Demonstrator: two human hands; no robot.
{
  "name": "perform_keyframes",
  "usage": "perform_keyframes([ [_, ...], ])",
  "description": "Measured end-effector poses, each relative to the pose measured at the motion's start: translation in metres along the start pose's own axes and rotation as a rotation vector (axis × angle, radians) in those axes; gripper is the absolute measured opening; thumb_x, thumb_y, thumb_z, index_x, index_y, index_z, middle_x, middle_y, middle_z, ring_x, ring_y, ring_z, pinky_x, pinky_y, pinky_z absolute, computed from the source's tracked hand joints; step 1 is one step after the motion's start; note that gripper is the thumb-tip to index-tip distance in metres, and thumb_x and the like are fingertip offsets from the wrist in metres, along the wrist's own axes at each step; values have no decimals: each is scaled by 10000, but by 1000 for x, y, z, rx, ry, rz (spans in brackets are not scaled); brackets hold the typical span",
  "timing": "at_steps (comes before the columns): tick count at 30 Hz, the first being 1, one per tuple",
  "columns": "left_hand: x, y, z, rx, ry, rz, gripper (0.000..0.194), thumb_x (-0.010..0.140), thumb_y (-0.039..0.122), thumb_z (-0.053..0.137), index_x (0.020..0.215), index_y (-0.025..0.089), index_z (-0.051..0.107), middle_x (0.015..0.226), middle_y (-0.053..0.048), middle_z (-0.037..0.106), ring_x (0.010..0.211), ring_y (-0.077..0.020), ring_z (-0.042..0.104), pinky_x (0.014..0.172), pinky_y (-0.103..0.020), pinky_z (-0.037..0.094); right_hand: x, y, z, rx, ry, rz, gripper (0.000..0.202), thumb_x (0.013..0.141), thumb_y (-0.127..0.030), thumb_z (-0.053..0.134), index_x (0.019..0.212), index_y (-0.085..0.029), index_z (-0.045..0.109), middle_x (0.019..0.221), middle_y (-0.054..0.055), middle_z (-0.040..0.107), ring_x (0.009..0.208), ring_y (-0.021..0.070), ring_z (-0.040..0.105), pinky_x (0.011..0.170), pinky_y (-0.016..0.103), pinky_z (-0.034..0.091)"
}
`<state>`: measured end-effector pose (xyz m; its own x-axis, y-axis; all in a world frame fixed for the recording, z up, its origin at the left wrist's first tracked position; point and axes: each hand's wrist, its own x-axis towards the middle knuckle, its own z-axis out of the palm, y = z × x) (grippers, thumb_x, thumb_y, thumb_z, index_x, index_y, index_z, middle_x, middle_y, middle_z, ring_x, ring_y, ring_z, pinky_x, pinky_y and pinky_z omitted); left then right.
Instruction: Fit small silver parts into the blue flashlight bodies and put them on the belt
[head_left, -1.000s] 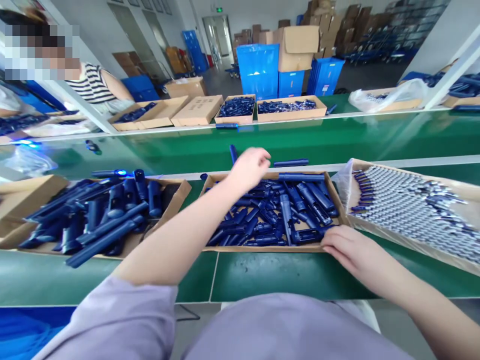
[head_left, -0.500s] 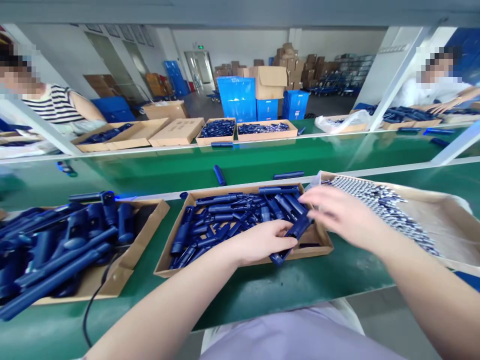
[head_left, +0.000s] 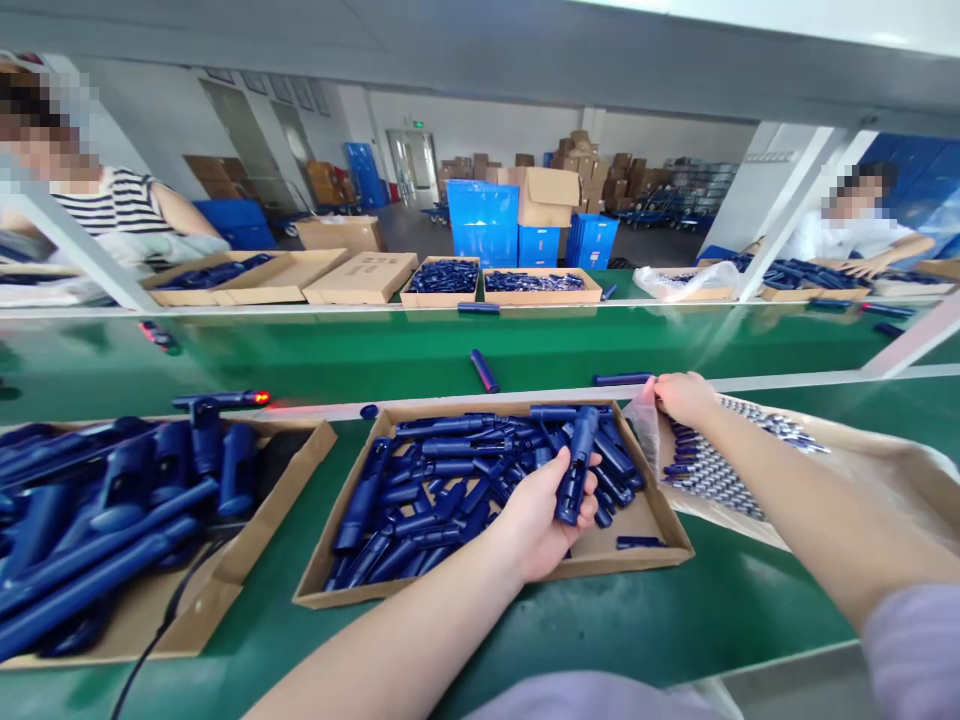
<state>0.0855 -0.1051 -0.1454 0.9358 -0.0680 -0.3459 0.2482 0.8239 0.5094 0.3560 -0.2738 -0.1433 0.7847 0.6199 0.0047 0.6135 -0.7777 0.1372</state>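
My left hand [head_left: 541, 520] is closed round a dark blue tubular part [head_left: 577, 465] with an open slot, held tilted above the front right of the middle cardboard tray [head_left: 495, 585]. That tray holds many similar blue parts. My right hand [head_left: 686, 398] is at the back left corner of the right-hand tray [head_left: 892, 450], its fingers pressed together at the edge of a clear plastic liner [head_left: 643, 425]. What they pinch is too small to make out. Rows of small silvery pieces [head_left: 724, 470] with dark blue ends lie in this tray, below my right hand.
At the left, another tray [head_left: 262, 530] holds larger blue housings, with a black cable over its front edge. Single blue tubes lie on the green belt [head_left: 375, 345] behind. Two people sit across it, near slanted white posts [head_left: 795, 210]. A shelf hangs overhead.
My right hand has left the blue part and moved right and back to the plastic liner. My left hand has turned palm up, the part now more upright. Tubes on the belt appear further right.
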Motion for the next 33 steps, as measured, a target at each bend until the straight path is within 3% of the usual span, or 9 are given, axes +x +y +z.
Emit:
perform_keyframes([
  [4,5,1,0,-47,26,42,302,922,337,518,1073,100,629,788,-58,582,624,-125,589,576,-238,483,-17,11,-20,88,179,34,297,947,-305,411,978,-117,640,1103,166,628,1055,248,587,877,370,433],
  [6,9,2,-1,-68,32,89,270,914,324,536,1069,123,626,833,-75,611,709,-159,632,666,-290,527,-40,2,-35,224,274,114,411,992,-367,276,1117,-106,568,1062,169,647,936,222,635,777,343,483],
  [9,14,2,-3,-88,41,144,227,906,304,558,1057,147,618,857,-75,631,842,-201,662,786,-373,541,-90,-42,-51,718,288,157,413,972,-496,349,1087,-156,553,748,55,675,588,167,635,568,294,510],
  [11,15,1,-4,-88,23,163,219,904,301,567,1061,155,613,853,-68,640,873,-207,661,829,-405,532,-122,-82,-52,858,185,-13,300,926,-462,495,1035,-204,604,735,17,682,563,153,632,553,283,523],
  [13,15,1,-4,-76,-22,188,223,899,308,580,1065,163,610,864,-63,650,848,-193,656,832,-397,528,-141,-117,-44,818,233,-172,181,911,-348,538,1006,-231,638,908,27,702,721,163,670,646,293,555],
  [16,13,0,-3,-56,-86,221,226,890,305,598,1069,166,606,938,-76,666,856,-179,649,824,-354,523,-146,-148,-28,699,455,-240,141,914,-252,518,961,-203,643,981,56,676,887,185,660,782,323,557],
  [26,15,0,-8,-42,-77,212,215,885,316,607,1035,162,621,986,-87,689,812,-162,659,765,-305,529,-141,-168,-15,687,648,-209,191,942,-296,509,898,-198,667,938,79,656,986,222,625,855,389,529],
  [31,16,1,-9,-29,-45,236,186,897,295,588,961,130,645,977,-101,695,849,-181,668,804,-318,536,-154,-188,-14,495,633,-168,339,964,-316,428,1116,-137,672,957,134,630,868,255,558,758,449,494],
  [33,16,1,-7,-25,-29,253,180,900,285,580,930,121,646,967,-105,694,892,-201,673,838,-336,536,-158,-197,-15,441,624,-143,391,964,-325,405,1199,-117,639,1052,161,617,935,287,547,780,482,481],
])
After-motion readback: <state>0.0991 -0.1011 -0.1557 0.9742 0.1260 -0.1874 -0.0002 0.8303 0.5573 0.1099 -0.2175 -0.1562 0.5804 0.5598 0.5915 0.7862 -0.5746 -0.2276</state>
